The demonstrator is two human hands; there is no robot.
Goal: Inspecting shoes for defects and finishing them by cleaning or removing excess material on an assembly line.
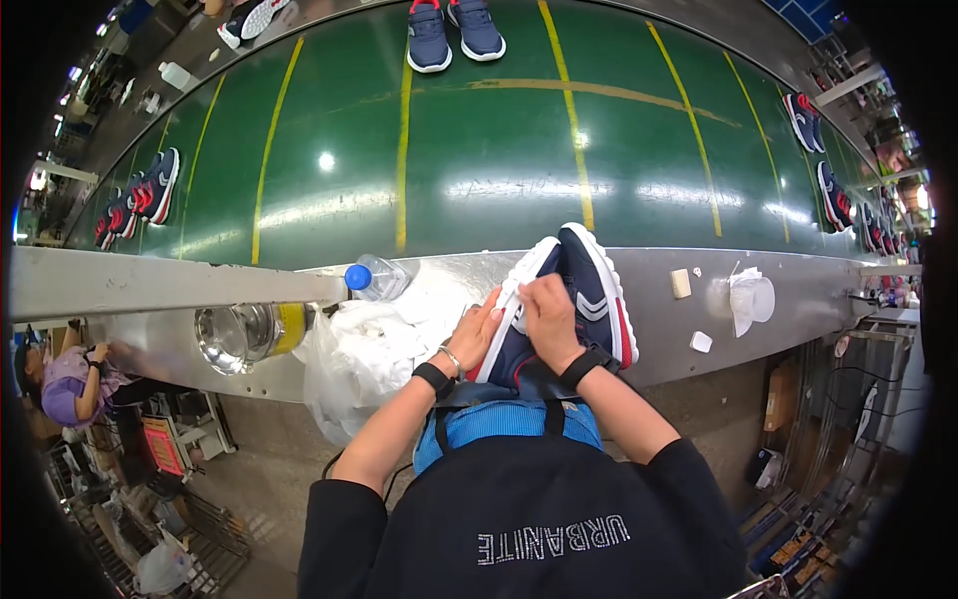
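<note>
A pair of navy sneakers with white soles and red accents lies side by side at the near edge of the metal ledge. My left hand (475, 337) grips the left sneaker (511, 357) along its outer side, thumb toward the sole. Over that same shoe's upper, my right hand (549, 315) is closed with curled fingers pressed against it. Whether something small sits inside those fingers is hidden. The right sneaker (595, 295) rests on its side just right of my right hand, its white sole edge facing up and right.
Beyond the ledge (649, 265) runs a green conveyor (329, 120) carrying more sneakers (429, 40). Left of me are a plastic bag of white paper (364, 344), a blue-capped bottle (384, 280) and a metal bowl (225, 334). A beige block (681, 284) and a white cloth (743, 299) lie right.
</note>
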